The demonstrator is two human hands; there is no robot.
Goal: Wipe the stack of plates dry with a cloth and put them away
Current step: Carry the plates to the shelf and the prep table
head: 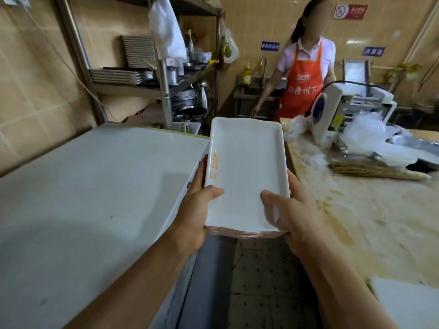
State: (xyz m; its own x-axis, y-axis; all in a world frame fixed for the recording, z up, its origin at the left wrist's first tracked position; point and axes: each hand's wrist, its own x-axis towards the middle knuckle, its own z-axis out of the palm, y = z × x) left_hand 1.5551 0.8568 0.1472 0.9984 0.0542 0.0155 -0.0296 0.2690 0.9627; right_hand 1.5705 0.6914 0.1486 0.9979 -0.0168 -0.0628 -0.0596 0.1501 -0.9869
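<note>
A stack of white rectangular plates (245, 167) with orange print on the left rim is held in the air between two counters, over the aisle floor. My left hand (196, 210) grips its near left corner, thumb on the top plate and fingers under the stack. My right hand (288, 214) grips the near right corner the same way. No cloth is in sight.
A white chest-top counter (90, 186) lies to the left. A flour-dusted worktable (351, 210) with a machine (332, 115) and plastic bags is to the right. A metal shelf rack (164, 74) holding stacked plates stands at the back left. A person in an orange apron (304, 77) stands ahead by a sink.
</note>
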